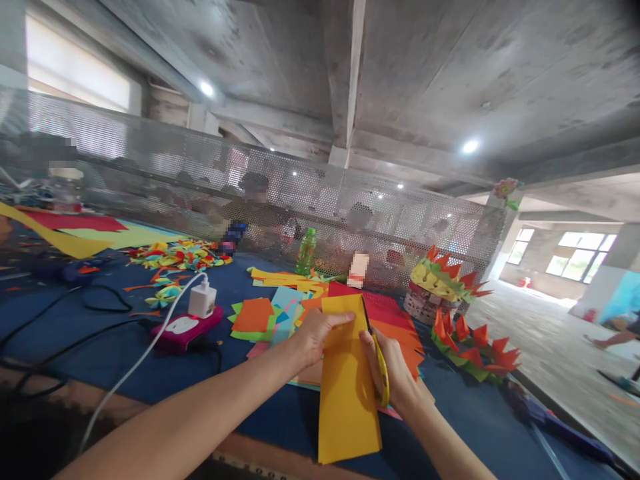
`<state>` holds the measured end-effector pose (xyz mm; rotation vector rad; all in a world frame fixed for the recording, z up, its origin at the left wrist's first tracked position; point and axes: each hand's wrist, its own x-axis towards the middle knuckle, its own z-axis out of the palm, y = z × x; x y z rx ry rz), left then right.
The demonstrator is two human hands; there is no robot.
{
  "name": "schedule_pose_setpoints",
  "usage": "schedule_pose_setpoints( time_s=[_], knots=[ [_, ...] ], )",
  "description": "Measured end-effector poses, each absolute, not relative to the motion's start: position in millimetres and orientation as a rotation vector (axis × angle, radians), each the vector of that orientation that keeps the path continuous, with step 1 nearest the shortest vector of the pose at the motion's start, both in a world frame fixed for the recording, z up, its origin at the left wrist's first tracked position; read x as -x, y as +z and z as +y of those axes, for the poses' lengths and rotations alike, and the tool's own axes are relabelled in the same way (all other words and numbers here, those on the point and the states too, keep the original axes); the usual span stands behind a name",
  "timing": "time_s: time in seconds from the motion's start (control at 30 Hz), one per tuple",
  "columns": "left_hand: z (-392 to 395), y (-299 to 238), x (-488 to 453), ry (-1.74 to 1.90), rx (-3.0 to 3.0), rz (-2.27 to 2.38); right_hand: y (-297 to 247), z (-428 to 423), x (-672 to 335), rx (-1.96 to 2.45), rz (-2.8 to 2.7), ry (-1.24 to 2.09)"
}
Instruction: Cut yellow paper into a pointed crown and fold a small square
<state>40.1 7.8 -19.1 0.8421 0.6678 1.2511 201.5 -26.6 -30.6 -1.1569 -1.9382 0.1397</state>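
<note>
A long strip of yellow paper [347,393] hangs upright in front of me above the table's near edge. My left hand [320,337] pinches its upper left side, thumb lying across the front. In my right hand [395,370] is a pair of scissors [383,373] with yellow handles. Their dark blades point up along the paper's right edge, and the right thumb rests near that edge. Behind the strip lie red and orange paper sheets [400,327]. To the left are orange squares [253,315] on green ones.
A magenta power strip [187,330] with a white charger [203,300] and cables lies left. Folded paper crowns [475,357] stand right, near a purple-handled tool [565,427]. A green bottle [307,252] stands before the perforated screen [320,193]. Paper scraps [175,255] are heaped back left.
</note>
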Motion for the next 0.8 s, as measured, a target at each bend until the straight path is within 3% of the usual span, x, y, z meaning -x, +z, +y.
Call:
schedule_pose_setpoints(
  time_s=[0.1, 0.8],
  knots=[
    [8, -19, -39, 1.245, -0.838, 0.636, -35, -21, -203, 1.167, -1.972, 0.314],
    [6, -19, -41, 1.219, -0.833, 0.682, -28, -23, -203, 1.184, -2.002, 0.228]
  ],
)
